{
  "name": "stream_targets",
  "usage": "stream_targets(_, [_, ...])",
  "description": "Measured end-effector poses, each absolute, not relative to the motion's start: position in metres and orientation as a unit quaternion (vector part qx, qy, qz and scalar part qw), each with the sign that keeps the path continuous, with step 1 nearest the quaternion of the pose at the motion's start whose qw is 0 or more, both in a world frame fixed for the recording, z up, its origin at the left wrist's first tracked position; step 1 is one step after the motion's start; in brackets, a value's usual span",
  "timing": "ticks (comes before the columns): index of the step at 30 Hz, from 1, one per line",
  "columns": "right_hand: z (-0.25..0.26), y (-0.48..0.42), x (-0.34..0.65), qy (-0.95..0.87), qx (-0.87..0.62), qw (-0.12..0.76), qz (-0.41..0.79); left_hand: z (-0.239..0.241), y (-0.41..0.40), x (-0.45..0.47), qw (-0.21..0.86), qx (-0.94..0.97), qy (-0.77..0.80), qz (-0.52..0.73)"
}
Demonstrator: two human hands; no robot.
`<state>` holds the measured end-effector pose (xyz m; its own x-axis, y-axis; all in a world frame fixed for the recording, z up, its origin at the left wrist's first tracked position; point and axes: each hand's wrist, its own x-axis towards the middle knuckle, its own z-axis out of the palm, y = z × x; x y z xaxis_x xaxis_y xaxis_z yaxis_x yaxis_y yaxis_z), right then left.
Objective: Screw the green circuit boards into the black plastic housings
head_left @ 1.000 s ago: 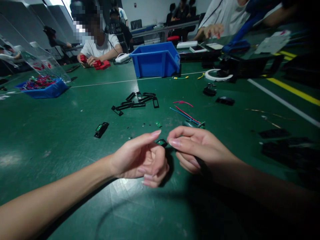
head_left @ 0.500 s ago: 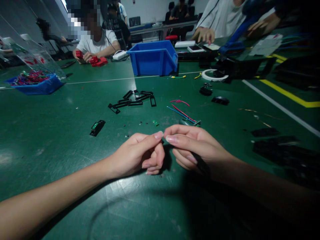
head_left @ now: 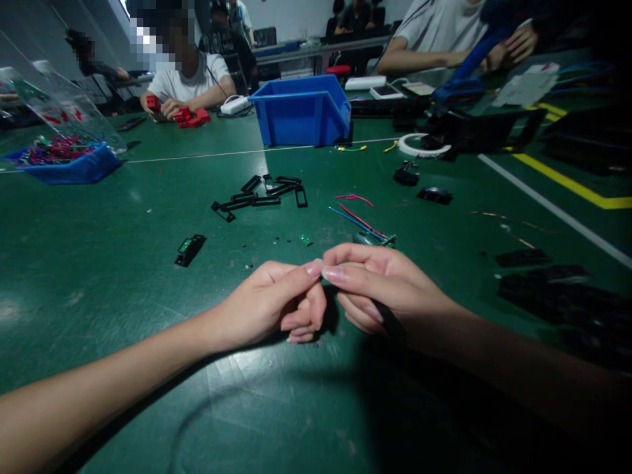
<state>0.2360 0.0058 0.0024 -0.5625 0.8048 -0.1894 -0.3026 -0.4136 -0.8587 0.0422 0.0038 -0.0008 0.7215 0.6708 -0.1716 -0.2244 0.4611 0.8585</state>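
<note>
My left hand [head_left: 281, 299] is closed in a pinch, thumb against curled fingers, just above the green table. Its tip meets the thumb and forefinger of my right hand [head_left: 380, 283], which is pinched too. Whatever sits between the fingertips is too small or hidden to make out. Under the curled lower fingers of my right hand a dark, slim thing [head_left: 390, 321] shows, its kind unclear. Just beyond lie a small green circuit board [head_left: 306, 240] and red and blue wires [head_left: 363, 224]. A black housing with a green board [head_left: 190, 250] lies to the left.
Several black frames [head_left: 261, 194] lie ahead of my hands. Farther back stand a blue bin [head_left: 301, 112] and, at left, a blue tray of wires [head_left: 74, 171] near plastic bottles. Black parts [head_left: 548, 289] and a white ring [head_left: 422, 146] are at right. Other people sit across the table.
My hands stay pinched together, the right fingers shifting slightly left. The view tilts a little. Across the table at right, another person's hands have moved right, off the white items.
</note>
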Motion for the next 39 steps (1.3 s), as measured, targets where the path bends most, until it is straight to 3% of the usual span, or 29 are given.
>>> stream_targets(21, [0.003, 0.007, 0.238, -0.406, -0.297, 0.352, 0.789, 0.001, 0.007, 0.04, 0.84, 0.413, 0.246, 0.253])
stream_targets(27, [-0.002, 0.003, 0.237, -0.48, -0.34, 0.333, 0.737, -0.001, 0.007, 0.041, 0.83, 0.437, 0.24, 0.252])
stream_targets(39, [0.009, -0.006, 0.23, -0.429, -0.258, 0.344, 0.794, 0.004, 0.01, 0.034, 0.826, 0.475, 0.242, 0.18])
